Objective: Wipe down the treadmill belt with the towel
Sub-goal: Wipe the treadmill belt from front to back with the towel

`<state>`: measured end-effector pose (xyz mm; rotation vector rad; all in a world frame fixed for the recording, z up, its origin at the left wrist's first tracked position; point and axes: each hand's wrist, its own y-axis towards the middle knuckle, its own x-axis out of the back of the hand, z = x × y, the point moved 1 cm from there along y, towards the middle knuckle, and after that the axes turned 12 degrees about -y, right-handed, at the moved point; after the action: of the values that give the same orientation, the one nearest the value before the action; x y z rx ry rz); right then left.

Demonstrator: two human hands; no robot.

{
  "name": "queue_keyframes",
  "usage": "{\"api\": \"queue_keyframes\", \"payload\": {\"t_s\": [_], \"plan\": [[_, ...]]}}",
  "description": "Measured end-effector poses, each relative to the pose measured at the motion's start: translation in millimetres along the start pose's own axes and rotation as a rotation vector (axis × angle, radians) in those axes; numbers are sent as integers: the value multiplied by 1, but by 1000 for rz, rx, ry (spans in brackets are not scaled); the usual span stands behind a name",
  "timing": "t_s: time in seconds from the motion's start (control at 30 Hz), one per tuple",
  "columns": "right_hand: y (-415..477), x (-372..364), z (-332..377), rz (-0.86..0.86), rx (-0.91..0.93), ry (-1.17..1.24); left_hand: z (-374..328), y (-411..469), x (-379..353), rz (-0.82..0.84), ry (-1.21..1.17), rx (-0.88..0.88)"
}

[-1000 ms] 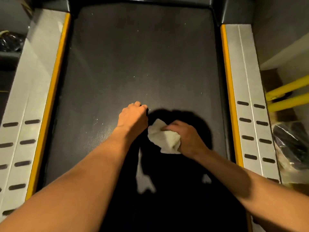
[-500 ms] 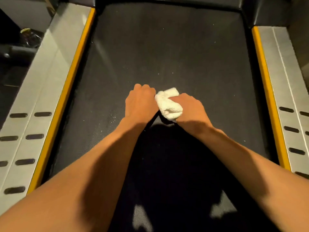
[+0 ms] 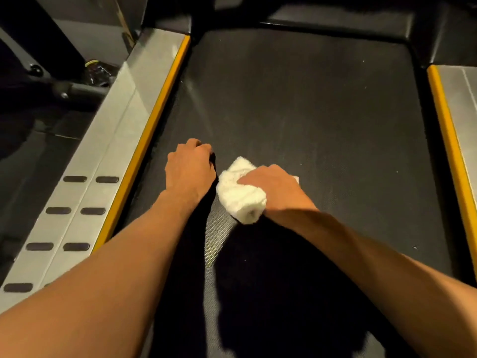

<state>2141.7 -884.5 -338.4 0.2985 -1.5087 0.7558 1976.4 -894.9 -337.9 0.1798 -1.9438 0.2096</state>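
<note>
The dark textured treadmill belt (image 3: 309, 112) fills the middle of the head view, with small pale specks scattered on it. A bunched white towel (image 3: 238, 193) lies on the belt near its middle. My right hand (image 3: 273, 186) grips the towel from the right and holds it down on the belt. My left hand (image 3: 189, 167) is a fist planted on the belt just left of the towel, knuckles down, holding nothing. Both forearms reach in from the bottom and cast a dark shadow on the near belt.
Grey side rails with yellow inner strips flank the belt, the left rail (image 3: 103, 161) with dark oval slots, the right rail (image 3: 462, 120) at the frame edge. A black motor cover (image 3: 335, 19) closes the far end. Dark equipment (image 3: 51, 81) sits left of the treadmill.
Both hands and the towel have shifted forward and to the left on the belt. The view has swung left, bringing the left rail closer and pushing the right rail to the edge.
</note>
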Motion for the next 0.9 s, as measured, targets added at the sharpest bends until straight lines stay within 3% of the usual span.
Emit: {"api": "queue_keyframes", "payload": {"t_s": [0.07,0.2,0.3,0.5,0.57,0.67,0.73,0.8,0.9], "plan": [[1,4,-1,-61,45,-59,11,-1,3,23,5,29],[32,6,-79,-405,-255,56,20,0,6,106,8,10],[32,-7,-72,-374,-207,116,21,2,7,135,12,1],[4,-37,14,-92,205,84,40,-9,11,105,30,-66],[10,-25,6,-132,195,55,50,-15,10,46,97,-85],[33,-6,-31,-302,-63,0,64,-23,10,39,124,-101],[38,-4,-33,-347,-131,-6,68,-27,13,33,124,-77],[32,-12,-2,-329,-65,59,71,-29,19,31,117,-15],[4,-43,57,-235,341,37,80,-28,27,28,24,33]]}}
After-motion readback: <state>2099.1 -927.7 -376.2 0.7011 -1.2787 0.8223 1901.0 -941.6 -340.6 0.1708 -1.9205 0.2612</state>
